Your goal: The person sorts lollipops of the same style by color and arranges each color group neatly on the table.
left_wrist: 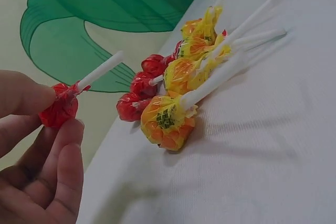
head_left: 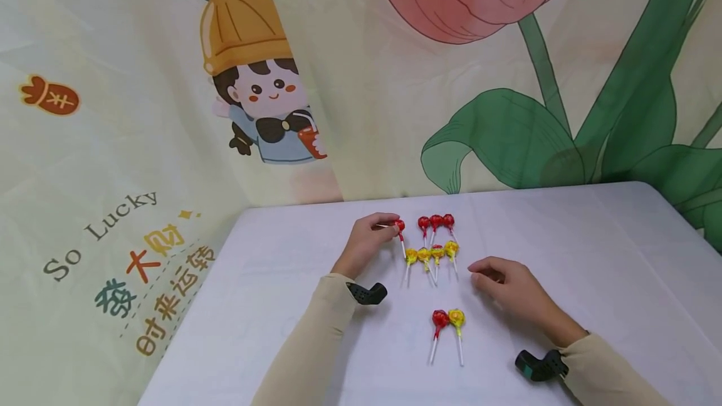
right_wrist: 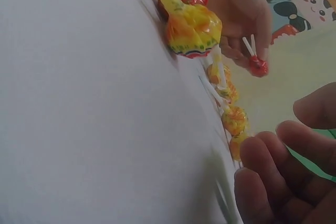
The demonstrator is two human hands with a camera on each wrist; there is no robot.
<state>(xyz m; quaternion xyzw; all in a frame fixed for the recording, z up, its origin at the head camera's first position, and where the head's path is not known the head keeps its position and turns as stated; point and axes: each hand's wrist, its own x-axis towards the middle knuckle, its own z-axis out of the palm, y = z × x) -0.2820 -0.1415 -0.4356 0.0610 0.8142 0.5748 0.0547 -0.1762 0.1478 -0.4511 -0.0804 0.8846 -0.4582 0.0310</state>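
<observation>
My left hand (head_left: 365,244) pinches a red-wrapped lollipop (left_wrist: 59,109) by its head between thumb and fingers, its white stick pointing away from the fingertips. Just right of it, three red lollipops (head_left: 436,222) lie side by side at the back. In front of these is a row of several yellow lollipops (head_left: 424,257), sticks toward me. My right hand (head_left: 516,290) hovers to the right of the yellow row, fingers loosely curled and holding nothing. Nearer to me, one red lollipop (head_left: 440,318) and one yellow lollipop (head_left: 457,317) lie next to each other.
A white cloth covers the table (head_left: 271,331), whose back edge meets a printed curtain (head_left: 361,111) with a cartoon child and a large flower. Black wrist cameras (head_left: 369,294) sit at both sleeves, low over the cloth.
</observation>
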